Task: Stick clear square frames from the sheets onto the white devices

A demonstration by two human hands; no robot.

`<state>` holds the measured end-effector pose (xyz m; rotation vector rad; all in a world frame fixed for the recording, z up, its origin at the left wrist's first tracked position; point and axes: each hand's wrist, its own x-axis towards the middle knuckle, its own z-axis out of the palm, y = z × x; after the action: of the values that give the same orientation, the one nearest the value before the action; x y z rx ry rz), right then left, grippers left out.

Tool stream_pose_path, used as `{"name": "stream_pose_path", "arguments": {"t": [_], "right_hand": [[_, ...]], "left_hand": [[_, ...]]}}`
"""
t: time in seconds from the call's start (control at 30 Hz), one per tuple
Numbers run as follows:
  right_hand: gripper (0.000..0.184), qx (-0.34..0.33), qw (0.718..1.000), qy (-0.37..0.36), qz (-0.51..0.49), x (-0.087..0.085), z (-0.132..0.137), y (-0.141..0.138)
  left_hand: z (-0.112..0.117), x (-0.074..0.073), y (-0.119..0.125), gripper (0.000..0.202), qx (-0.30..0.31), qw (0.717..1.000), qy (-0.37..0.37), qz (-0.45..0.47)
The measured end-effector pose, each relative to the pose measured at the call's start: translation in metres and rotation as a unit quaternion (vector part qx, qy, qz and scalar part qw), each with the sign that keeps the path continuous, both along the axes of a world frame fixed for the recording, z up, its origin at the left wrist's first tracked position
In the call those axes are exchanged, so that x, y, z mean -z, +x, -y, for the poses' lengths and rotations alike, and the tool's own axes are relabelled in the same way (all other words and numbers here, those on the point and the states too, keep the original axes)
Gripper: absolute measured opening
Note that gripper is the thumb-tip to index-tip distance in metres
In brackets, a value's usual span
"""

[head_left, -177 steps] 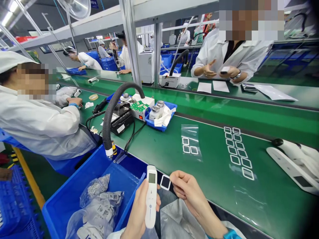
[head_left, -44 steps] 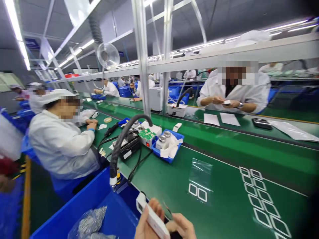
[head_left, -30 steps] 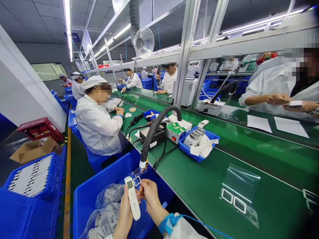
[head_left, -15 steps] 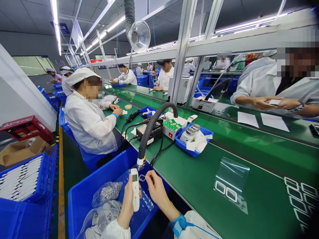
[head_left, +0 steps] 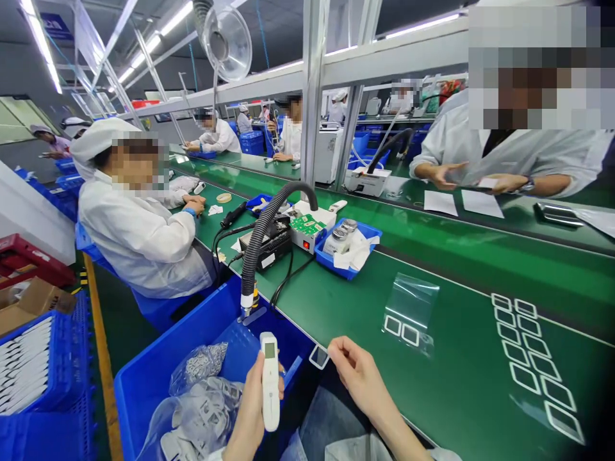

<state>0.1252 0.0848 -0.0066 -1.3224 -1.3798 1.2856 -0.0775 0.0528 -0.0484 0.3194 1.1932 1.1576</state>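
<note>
A white handheld thermometer with a small grey screen stands nearly upright in my left hand, fingers wrapped round its body. To its right, my right hand pinches a clear, white-framed screen lens by its right corner. The lens is just off the bench edge, apart from the thermometer. Below and left of my left hand is a blue bin, which holds bags of small grey and white parts.
On the green bench lie several white-framed lenses in rows at the right, and a clear film with two more. A black hose arches over the bin's far corner. A blue tray holds jars and tissue. Co-workers sit left and opposite.
My right hand has moved right with the lens, away from the thermometer and towards the bench edge. The thermometer stays in my left hand. The view has turned right.
</note>
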Motion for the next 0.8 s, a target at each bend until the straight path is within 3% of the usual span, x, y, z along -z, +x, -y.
{"name": "stream_pose_path", "arguments": {"t": [0.13,0.27,0.6,0.73,0.8], "right_hand": [[0.042,0.011,1.0,-0.026,-0.005,-0.012,0.011,0.02],[0.042,0.003,1.0,-0.015,0.002,-0.024,0.019,0.028],[0.037,-0.025,1.0,-0.015,0.001,-0.022,0.022,0.033],[0.034,-0.013,0.999,0.02,0.031,-0.019,0.025,0.031],[0.032,0.009,0.995,0.073,0.064,-0.016,0.029,0.03]], "left_hand": [[0.018,-0.026,0.039,0.056,0.102,0.995,0.022,0.005],[0.023,-0.04,0.066,0.057,0.161,0.987,0.013,0.019],[0.025,-0.05,0.082,0.062,0.221,0.975,0.014,0.005],[0.025,-0.048,0.083,0.063,0.218,0.976,0.003,0.001],[0.024,-0.048,0.084,0.062,0.212,0.977,0.001,0.001]]}}
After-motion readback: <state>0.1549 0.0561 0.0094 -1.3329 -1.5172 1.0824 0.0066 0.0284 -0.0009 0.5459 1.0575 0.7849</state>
